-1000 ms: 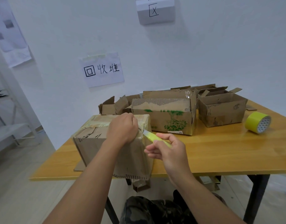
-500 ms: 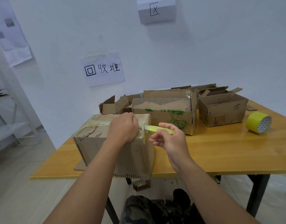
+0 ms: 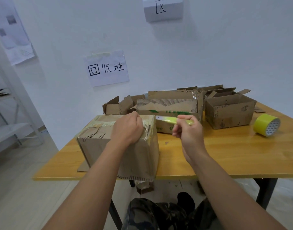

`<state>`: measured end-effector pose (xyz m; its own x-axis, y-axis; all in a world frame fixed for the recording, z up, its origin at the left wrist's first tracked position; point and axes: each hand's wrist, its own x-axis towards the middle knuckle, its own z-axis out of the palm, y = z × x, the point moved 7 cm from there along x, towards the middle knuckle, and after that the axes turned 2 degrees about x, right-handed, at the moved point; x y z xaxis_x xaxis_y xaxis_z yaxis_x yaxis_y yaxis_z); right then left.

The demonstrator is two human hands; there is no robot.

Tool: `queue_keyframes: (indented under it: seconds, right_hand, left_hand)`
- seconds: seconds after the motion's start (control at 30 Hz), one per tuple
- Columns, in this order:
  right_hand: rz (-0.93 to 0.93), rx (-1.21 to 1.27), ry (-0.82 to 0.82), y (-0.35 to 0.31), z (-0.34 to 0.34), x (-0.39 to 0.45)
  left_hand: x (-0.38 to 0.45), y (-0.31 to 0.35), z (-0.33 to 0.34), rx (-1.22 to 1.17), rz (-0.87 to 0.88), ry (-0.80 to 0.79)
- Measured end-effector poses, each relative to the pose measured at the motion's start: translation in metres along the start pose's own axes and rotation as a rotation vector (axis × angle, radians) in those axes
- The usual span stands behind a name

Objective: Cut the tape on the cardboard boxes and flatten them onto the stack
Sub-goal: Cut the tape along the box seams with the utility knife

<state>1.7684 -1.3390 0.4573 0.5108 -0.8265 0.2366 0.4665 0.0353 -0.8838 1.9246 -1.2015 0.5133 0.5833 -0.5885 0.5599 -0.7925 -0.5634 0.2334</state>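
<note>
A taped brown cardboard box [image 3: 99, 146] stands at the table's near edge, its top sealed with clear tape. My left hand [image 3: 127, 128] rests curled on the box's top right edge, steadying it. My right hand [image 3: 189, 132] pinches a yellow-green utility knife [image 3: 170, 120] held level, its pale tip just off the box's top right corner. Whether the tip touches the tape is unclear.
Behind the box stand an open box with green print [image 3: 169, 112], a second open box [image 3: 228, 113] to the right and torn cardboard pieces [image 3: 119, 106] at the back left. A yellow tape roll [image 3: 266, 125] lies at right on the wooden table [image 3: 225, 155].
My right hand has risen along the box's right side, bringing the knife from mid-height up to the top corner and turning it level. My left hand stayed on the box.
</note>
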Motion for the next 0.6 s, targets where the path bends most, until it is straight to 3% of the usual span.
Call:
queue_keyframes:
  seconds: [0.17, 0.5, 0.6]
  right_hand:
    - [-0.047, -0.19, -0.198, 0.016, 0.028, -0.021]
    - [-0.043, -0.324, -0.148, 0.017, 0.027, -0.016]
    - [-0.022, -0.32, -0.153, 0.017, 0.028, -0.014]
  left_hand:
    - [-0.001, 0.0, -0.004, -0.046, -0.001, 0.025]
    - [-0.026, 0.008, -0.042, -0.225, 0.177, 0.477]
    - [-0.026, 0.007, -0.042, -0.223, 0.171, 0.477]
